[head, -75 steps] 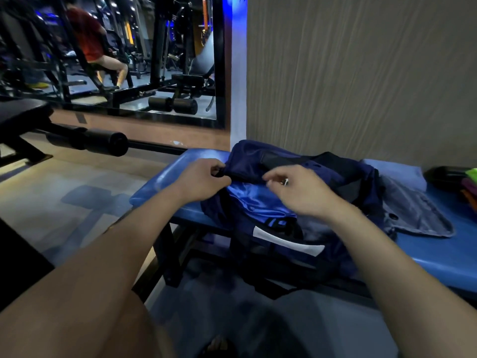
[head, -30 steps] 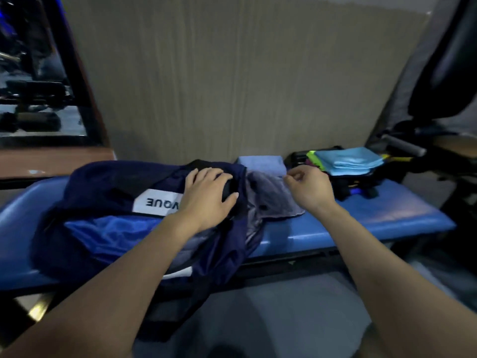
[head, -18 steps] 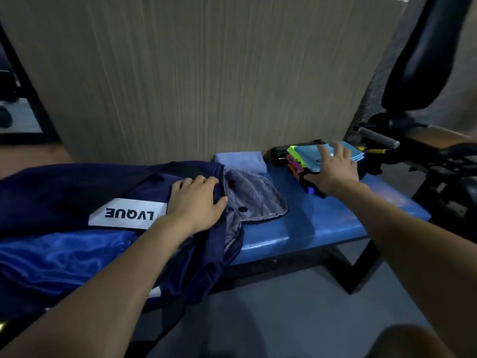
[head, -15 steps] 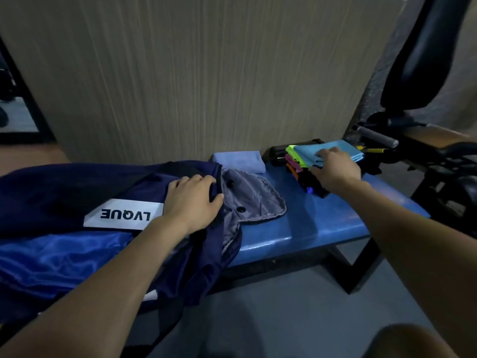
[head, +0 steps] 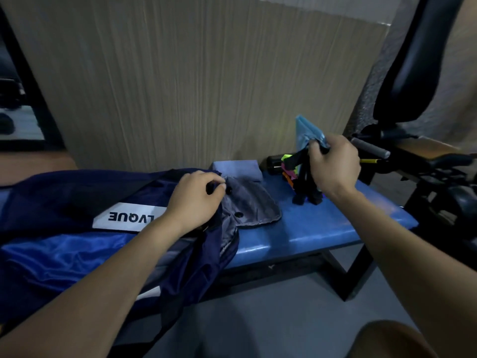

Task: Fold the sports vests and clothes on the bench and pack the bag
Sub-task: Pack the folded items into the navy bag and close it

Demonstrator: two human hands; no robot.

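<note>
Blue bench point(head: 317, 228): right hand point(head: 334, 164) grips lifted folded vests point(head: 303, 161); left hand point(head: 196, 200) grips bag point(head: 64, 254) edge.

One bench point(head: 322, 228), blue-padded. One navy bag point(head: 77, 228), bearing one white label point(head: 129, 218) and one grey flap point(head: 247, 205) with two dark snap buttons visible. One folded pale-blue cloth point(head: 236, 167) against the wall. One light-blue folded garment point(head: 307, 130), lifted. One bundle of black straps point(head: 304, 182). Coloured folded pieces beneath: at least three, one neon green, one pink, one orange; exact count cannot be determined. One dark cylindrical item point(head: 273, 164). Two hands: left hand point(head: 196, 200), right hand point(head: 333, 166).
</note>
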